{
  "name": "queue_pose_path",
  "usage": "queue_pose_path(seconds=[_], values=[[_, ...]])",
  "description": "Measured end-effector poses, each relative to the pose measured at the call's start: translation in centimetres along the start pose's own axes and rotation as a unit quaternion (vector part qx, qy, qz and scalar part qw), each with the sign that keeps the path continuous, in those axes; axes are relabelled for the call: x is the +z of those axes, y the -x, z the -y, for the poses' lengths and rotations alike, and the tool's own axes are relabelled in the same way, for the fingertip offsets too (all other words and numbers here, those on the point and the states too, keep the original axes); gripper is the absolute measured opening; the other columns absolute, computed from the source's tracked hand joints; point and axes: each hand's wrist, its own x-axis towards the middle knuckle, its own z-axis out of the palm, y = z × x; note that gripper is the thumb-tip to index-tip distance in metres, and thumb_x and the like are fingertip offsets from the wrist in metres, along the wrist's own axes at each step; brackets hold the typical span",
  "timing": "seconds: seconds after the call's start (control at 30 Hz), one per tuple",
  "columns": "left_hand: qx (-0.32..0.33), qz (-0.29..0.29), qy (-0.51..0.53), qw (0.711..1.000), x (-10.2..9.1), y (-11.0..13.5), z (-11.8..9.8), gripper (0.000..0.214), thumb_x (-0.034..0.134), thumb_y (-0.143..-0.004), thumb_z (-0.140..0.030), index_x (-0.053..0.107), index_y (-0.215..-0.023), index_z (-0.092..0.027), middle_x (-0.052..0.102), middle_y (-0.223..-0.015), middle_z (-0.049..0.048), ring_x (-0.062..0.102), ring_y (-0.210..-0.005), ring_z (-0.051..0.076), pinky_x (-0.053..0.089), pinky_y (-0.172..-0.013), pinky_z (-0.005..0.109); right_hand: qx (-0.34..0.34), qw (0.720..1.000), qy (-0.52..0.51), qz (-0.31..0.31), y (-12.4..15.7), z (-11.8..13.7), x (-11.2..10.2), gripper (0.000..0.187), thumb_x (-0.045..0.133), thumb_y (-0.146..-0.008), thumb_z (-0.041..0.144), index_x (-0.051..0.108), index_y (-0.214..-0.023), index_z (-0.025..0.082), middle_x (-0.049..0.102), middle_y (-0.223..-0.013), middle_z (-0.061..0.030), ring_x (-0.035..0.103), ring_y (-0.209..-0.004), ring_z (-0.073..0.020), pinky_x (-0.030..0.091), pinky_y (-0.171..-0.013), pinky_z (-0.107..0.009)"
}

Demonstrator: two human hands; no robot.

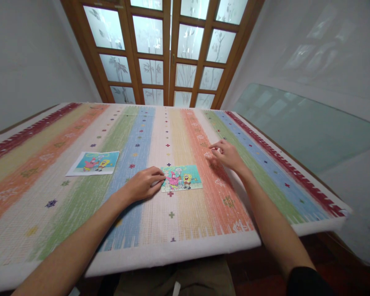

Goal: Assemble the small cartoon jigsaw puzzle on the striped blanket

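In front of me lies a small jigsaw puzzle (181, 181) with a pink starfish figure, a grey-green figure and a yellow sponge figure on a turquoise ground. My left hand (147, 183) rests at its left edge, fingers bent and gripping that side; the fingertips partly cover the edge. Away to the right of the puzzle, my right hand (226, 154) hovers over the orange stripe, fingers curved and slightly apart, with nothing visible in them. A paper picture card (96, 163) with a similar cartoon scene and a white border lies flat to the left.
A striped tablecloth (160, 222) with small printed motifs covers the table; its front edge hangs close to my body. Behind the table stands a wooden door (167, 53) with frosted panes. A glass panel (305, 123) leans along the right wall.
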Motion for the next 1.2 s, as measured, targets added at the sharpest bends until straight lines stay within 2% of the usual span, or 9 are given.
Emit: queue_pose_path(seconds=[0.13,0.3,0.53,0.67,0.83,1.03,1.2], values=[[0.002,0.005,-0.009,1.0,0.0,-0.1,0.0,0.027,0.05,-0.099,-0.019,0.076,-0.107,-0.016,0.073,-0.106,0.0125,0.069,-0.096,0.021,0.059,-0.086,0.036,0.093,0.995,0.039,0.02,0.5,-3.8,-1.6,0.027,0.057,-0.084,0.02,0.08,-0.097,0.019,0.068,-0.085,-0.0089,0.059,-0.074,-0.0221,0.047,-0.078,-0.036],[0.01,-0.002,-0.016,1.0,0.1,-0.1,0.0,0.028,0.049,-0.1,-0.019,0.076,-0.107,-0.015,0.073,-0.105,0.013,0.069,-0.096,0.022,0.059,-0.086,0.037,0.126,0.99,0.052,0.047,1.1,-5.1,-0.9,0.023,0.063,-0.086,0.024,0.08,-0.099,0.017,0.068,-0.083,-0.01,0.061,-0.077,-0.0233,0.047,-0.078,-0.035],[0.008,0.0,-0.011,1.0,0.0,-0.1,0.0,0.027,0.049,-0.1,-0.019,0.075,-0.107,-0.016,0.073,-0.105,0.0125,0.069,-0.096,0.021,0.059,-0.086,0.036,0.122,0.99,0.039,0.051,1.0,-4.7,0.4,0.013,0.069,-0.081,0.028,0.077,-0.084,0.019,0.068,-0.08,-0.0087,0.063,-0.081,-0.0243,0.046,-0.078,-0.035],[0.009,0.0,-0.004,1.0,-0.1,-0.1,0.0,0.027,0.049,-0.099,-0.02,0.076,-0.105,-0.016,0.073,-0.104,0.0127,0.069,-0.094,0.022,0.059,-0.085,0.036,0.151,0.987,-0.045,0.045,0.9,-4.7,0.2,0.011,0.073,-0.075,0.03,0.07,-0.076,0.02,0.071,-0.08,-0.0086,0.063,-0.074,-0.0222,0.047,-0.071,-0.034],[0.009,0.002,0.004,1.0,-0.2,-0.2,0.1,0.027,0.05,-0.099,-0.02,0.077,-0.102,-0.016,0.073,-0.102,0.0131,0.069,-0.093,0.022,0.059,-0.084,0.037,0.161,0.975,-0.143,0.057,0.8,-3.8,0.0,0.017,0.072,-0.075,0.038,0.067,-0.074,0.021,0.074,-0.075,-0.0084,0.062,-0.063,-0.0181,0.047,-0.06,-0.031],[0.007,-0.001,0.006,1.0,-0.4,-0.2,-0.1,0.027,0.05,-0.099,-0.02,0.077,-0.101,-0.016,0.074,-0.101,0.013,0.07,-0.092,0.022,0.06,-0.083,0.037,0.169,0.932,-0.292,0.132,1.0,-1.4,0.0,0.035,0.076,-0.072,0.053,0.066,-0.082,0.021,0.078,-0.082,-0.0103,0.058,-0.054,-0.0142,0.046,-0.049,-0.029],[0.002,0.004,0.006,1.0,-0.6,-0.3,-0.2,0.027,0.05,-0.099,-0.021,0.077,-0.1,-0.016,0.073,-0.101,0.013,0.069,-0.091,0.022,0.059,-0.082,0.037,0.111,0.914,-0.326,0.215,1.2,1.0,0.9,0.03,0.074,-0.077,0.046,0.07,-0.087,0.018,0.076,-0.081,-0.0078,0.057,-0.054,-0.0124,0.047,-0.049,-0.027]])
